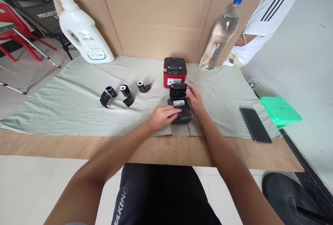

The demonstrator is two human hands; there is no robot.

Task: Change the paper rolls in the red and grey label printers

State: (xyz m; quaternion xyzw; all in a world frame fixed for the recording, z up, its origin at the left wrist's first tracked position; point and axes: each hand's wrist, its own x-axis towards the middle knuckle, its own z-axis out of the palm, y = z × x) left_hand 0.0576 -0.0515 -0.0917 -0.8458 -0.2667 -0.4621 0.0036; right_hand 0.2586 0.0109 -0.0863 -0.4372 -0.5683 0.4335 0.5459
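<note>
Black printer (180, 120) is pointing lengthwise away from me, its lid (178, 90) raised. My left hand (161, 117) and right hand (195, 100) are touching it; whether gripping, I can't tell.

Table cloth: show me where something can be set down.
Free: cloth between the right hand and black phone, and left of the three black rolls. Crowded: around the open black device, left hand and red printer.

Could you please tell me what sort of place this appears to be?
Probably an improvised work area in an indoor room, though I cannot tell which kind: cardboard backs the cloth-covered table, and a red chair stands to the left.
</note>
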